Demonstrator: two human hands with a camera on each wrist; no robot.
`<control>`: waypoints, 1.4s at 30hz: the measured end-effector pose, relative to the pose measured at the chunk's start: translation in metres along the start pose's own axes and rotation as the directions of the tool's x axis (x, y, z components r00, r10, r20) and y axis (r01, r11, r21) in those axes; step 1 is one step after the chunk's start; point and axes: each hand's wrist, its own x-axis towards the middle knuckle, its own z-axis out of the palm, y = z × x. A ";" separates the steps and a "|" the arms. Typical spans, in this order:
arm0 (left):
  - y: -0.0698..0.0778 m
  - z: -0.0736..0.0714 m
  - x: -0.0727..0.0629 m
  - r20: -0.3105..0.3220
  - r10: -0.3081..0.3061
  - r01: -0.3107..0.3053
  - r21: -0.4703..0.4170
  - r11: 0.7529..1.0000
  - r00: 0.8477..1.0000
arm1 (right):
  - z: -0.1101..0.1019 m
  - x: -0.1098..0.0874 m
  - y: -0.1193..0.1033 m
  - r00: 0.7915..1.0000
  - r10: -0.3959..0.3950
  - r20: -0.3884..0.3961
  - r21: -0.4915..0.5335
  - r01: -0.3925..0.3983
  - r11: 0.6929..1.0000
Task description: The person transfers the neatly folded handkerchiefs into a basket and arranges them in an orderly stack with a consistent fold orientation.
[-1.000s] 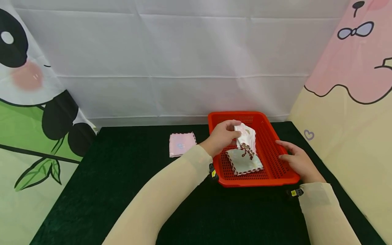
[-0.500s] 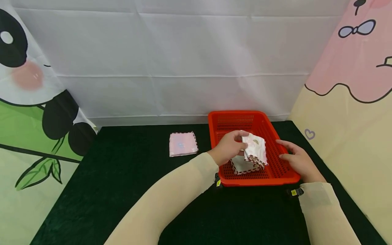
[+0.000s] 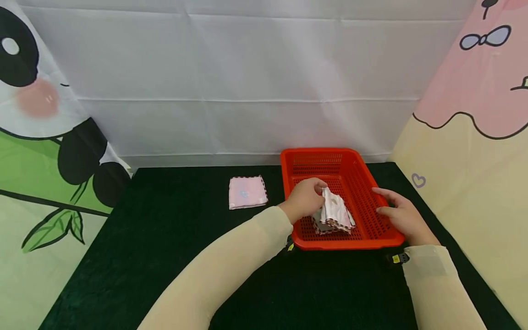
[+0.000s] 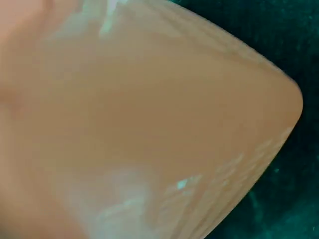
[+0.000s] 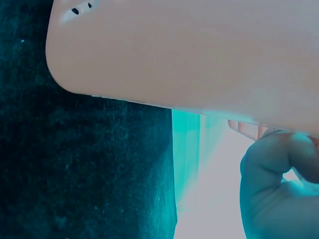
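In the head view, my left hand (image 3: pixel 306 198) pinches a folded white handkerchief (image 3: pixel 336 211) by its left edge. Its dark-and-white checked border hangs toward the front of a red plastic basket (image 3: pixel 350 244). Under it, a grey-green folded handkerchief (image 3: pixel 319 223) lies on the basket floor, mostly covered. My right hand (image 3: pixel 401 218) holds the basket's right rim. From the right wrist, the bent fingers of that hand (image 5: pixel 271 186) show at the edge of the basket (image 5: pixel 174 59). The basket wall (image 4: pixel 149 109) fills most of the left wrist view, blurred.
A pink folded handkerchief (image 3: pixel 247 192) with a checked border lies left of the basket on the dark green tabletop (image 3: pixel 165 220). A white cloth backdrop (image 3: pixel 231 82) rises behind the table, with printed cartoon panels at both sides.
My left hand has moved the white handkerchief rightward and then lowered it, slightly back left, over the grey-green one. The right hand and the basket have stayed in place.
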 end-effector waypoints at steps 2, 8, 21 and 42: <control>0.001 -0.008 -0.002 -0.031 0.000 0.000 -0.008 1.000 1.000 | 0.000 0.000 0.000 1.000 0.001 -0.003 -0.011 -0.001 1.000; -0.004 -0.034 -0.011 -0.047 -0.006 -0.001 -0.143 0.990 0.999 | 0.000 0.000 0.000 1.000 0.004 -0.001 -0.015 -0.004 1.000; -0.034 -0.071 -0.029 0.004 0.019 -0.017 -0.232 0.973 1.000 | 0.001 0.001 -0.001 1.000 0.020 0.000 0.010 -0.020 1.000; -0.099 -0.129 -0.044 -0.076 -0.112 0.092 -0.235 0.968 0.991 | 0.003 -0.002 -0.003 1.000 0.005 -0.008 0.009 -0.004 1.000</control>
